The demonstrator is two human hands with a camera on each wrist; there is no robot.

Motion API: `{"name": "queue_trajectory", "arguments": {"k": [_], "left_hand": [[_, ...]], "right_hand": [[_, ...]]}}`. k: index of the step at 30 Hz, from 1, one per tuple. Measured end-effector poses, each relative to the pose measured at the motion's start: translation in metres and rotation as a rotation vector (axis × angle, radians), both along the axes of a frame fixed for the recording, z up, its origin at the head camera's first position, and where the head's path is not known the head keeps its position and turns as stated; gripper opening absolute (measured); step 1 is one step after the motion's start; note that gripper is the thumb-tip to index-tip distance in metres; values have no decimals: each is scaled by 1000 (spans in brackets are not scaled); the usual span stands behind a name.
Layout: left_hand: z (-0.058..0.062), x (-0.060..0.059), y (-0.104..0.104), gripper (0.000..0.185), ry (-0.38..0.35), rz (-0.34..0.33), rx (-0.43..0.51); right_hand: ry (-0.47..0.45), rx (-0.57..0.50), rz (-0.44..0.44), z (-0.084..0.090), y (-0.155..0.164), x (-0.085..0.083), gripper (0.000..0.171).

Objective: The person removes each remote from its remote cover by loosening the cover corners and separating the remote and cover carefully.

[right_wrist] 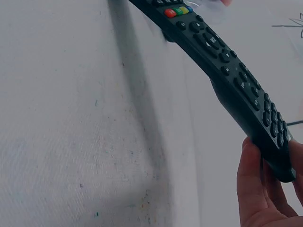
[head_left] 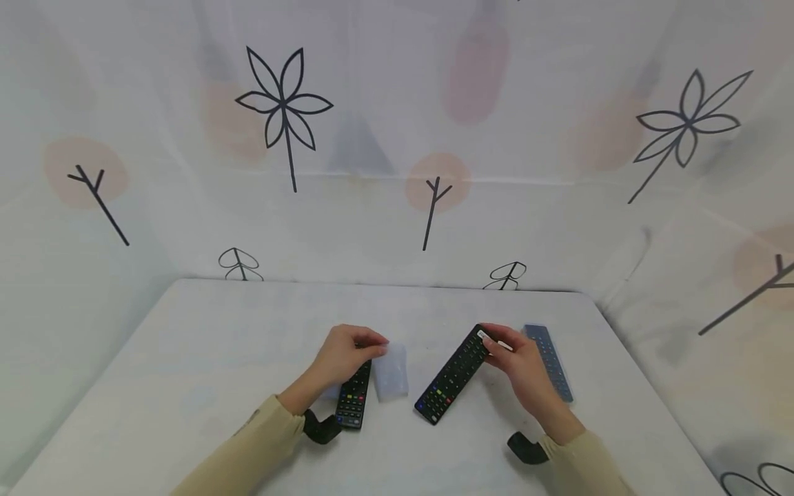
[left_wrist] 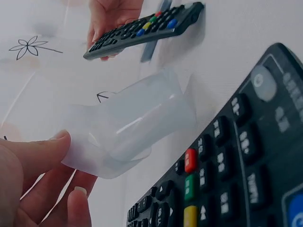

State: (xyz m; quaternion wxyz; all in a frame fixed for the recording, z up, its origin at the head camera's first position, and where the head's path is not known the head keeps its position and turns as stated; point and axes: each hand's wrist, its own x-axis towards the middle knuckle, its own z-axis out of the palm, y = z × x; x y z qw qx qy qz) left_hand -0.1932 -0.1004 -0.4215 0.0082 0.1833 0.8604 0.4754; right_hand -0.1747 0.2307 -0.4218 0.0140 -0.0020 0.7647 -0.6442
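Two black remotes on white table (head_left: 186, 358), two clear sleeves beside them. Left hand (head_left: 344, 355) over top of shorter remote (head_left: 354, 399), fingers pinching corner of clear silicone cover (head_left: 393, 371) lying just right of it. Longer remote (head_left: 453, 375) tilted, far end lifted, near end on table; right hand (head_left: 521, 358) grips its top end, fingers curled around it. Blue-tinted cover (head_left: 548, 362) flat on table just beyond right hand.

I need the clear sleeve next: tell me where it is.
In the head view the clear sleeve lies mid-table, pinched by the left hand, just right of the short remote.
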Motion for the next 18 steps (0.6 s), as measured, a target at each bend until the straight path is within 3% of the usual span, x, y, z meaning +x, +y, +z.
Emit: {"name": "queue_trajectory", "arguments": {"k": [7, 13, 18], "left_hand": [[-4, -7, 3, 11, 40, -30, -46], [-3, -10, 4, 10, 25, -24, -53], [-3, -12, 4, 11, -22, -57, -60]], "right_hand": [[-78, 14, 31, -6, -15, -4, 38], [-138, 52, 63, -9, -32, -10, 38], [-163, 56, 77, -14, -43, -15, 37]]}}
